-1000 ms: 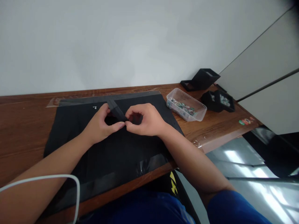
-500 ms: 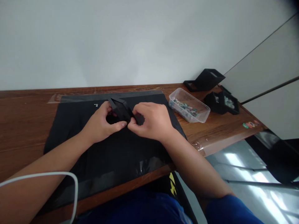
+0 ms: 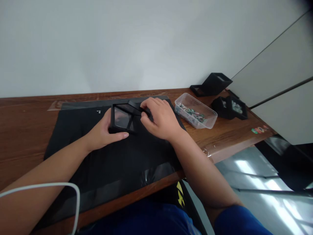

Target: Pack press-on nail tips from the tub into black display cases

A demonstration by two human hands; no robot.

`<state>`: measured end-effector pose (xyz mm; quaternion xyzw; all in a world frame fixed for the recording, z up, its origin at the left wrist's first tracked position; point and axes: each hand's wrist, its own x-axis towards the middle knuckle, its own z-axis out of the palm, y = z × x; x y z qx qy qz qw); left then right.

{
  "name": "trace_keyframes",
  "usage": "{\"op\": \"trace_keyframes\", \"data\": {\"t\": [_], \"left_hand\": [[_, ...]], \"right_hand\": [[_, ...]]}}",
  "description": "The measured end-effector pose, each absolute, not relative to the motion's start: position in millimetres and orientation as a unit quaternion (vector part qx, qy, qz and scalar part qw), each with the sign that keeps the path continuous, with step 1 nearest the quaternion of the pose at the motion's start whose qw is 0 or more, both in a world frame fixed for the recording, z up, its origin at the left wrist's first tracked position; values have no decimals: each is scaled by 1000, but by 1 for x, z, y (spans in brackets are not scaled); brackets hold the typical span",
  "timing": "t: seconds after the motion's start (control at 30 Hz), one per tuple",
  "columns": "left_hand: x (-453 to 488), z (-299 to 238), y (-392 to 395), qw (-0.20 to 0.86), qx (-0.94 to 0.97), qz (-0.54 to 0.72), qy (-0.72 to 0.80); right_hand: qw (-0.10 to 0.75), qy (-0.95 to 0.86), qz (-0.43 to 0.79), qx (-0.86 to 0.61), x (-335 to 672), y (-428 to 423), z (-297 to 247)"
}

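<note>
A flat black display case (image 3: 111, 119) with a clear, see-through window is held above the black mat (image 3: 107, 163). My left hand (image 3: 104, 129) wraps its left side, thumb along the near edge and the other fingers hidden behind it. My right hand (image 3: 160, 119) pinches the black lid (image 3: 134, 106), which tilts up at the right side of the case. Whether a hinge joins lid and case, I cannot tell. A tiny white item (image 3: 98, 111) lies on the mat, left of my hands.
Right of the mat stands a clear plastic tub (image 3: 195, 111) with many small green and silvery pieces. Behind it sit an open black case (image 3: 215, 84) and other black cases (image 3: 230, 107). A white cable (image 3: 49, 184) crosses my left forearm. The wall rises behind the wooden table (image 3: 22, 130).
The case was tilted on edge and looked closed; now it is turned flatter, its clear window showing. The lid has swung up and right with my right hand.
</note>
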<state>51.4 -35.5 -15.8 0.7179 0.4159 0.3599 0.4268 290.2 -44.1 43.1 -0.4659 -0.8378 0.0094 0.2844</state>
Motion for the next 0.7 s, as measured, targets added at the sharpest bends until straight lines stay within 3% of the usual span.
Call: {"op": "trace_keyframes", "data": {"t": [0.27, 0.7], "left_hand": [[53, -15, -34, 499, 636, 412, 420], [53, -17, -36, 399, 747, 290, 445]], "right_hand": [[249, -857, 11, -451, 291, -42, 41], [303, -811, 21, -500, 294, -36, 41]]}}
